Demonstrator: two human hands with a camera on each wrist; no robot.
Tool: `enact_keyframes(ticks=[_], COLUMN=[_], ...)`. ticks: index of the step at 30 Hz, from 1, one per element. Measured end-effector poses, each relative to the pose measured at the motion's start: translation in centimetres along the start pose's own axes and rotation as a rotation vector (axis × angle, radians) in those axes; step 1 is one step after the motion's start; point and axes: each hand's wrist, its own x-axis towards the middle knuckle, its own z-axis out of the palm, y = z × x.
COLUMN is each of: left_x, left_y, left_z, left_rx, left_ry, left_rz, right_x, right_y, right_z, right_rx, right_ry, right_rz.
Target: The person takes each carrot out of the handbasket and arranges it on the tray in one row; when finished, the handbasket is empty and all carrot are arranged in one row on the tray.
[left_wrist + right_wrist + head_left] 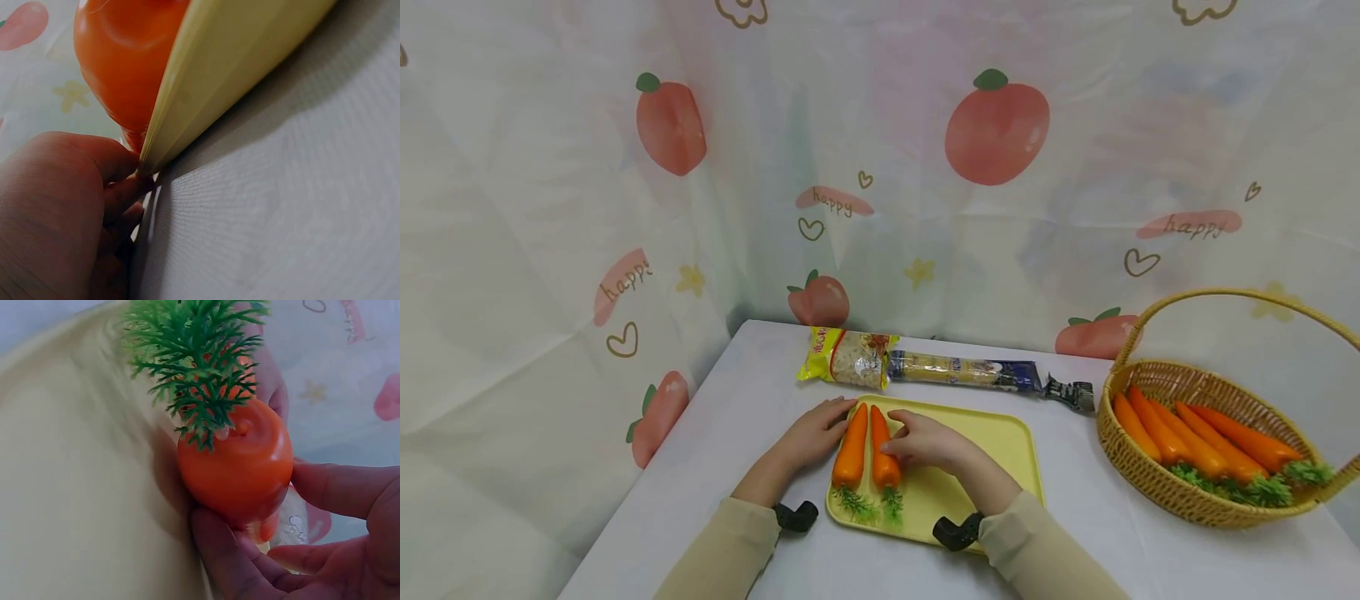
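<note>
Two orange toy carrots with green tops lie side by side on a yellow tray (958, 500), tips pointing away from me. My left hand (814, 432) is at the tray's left edge, beside the left carrot (851, 450). In the left wrist view its thumb and a finger pinch the tray's rim (165, 134). My right hand (928, 442) grips the right carrot (882, 454) by its sides. The right wrist view shows that carrot's thick end (240, 469) between thumb and fingers, its leaves (197, 359) at the top.
A wicker basket (1138, 492) with a tall handle stands at the right, holding several more carrots (1195, 442). Behind the tray lie a yellow snack bag (850, 357) and a long blue-ended packet (962, 371). A patterned curtain (887, 250) hangs behind the white table (662, 508).
</note>
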Motion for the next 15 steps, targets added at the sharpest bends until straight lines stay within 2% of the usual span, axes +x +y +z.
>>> enact_keyframes(ticks=[15], left_x=[-0.05], left_y=[0.04], left_z=[0.02], left_rx=[0.027], left_ry=[0.008], left_rz=[0.002], right_x=[0.14], right_y=[-0.05], right_z=[0.42], right_rx=[-0.038], right_ry=[-0.013], right_rz=[-0.001])
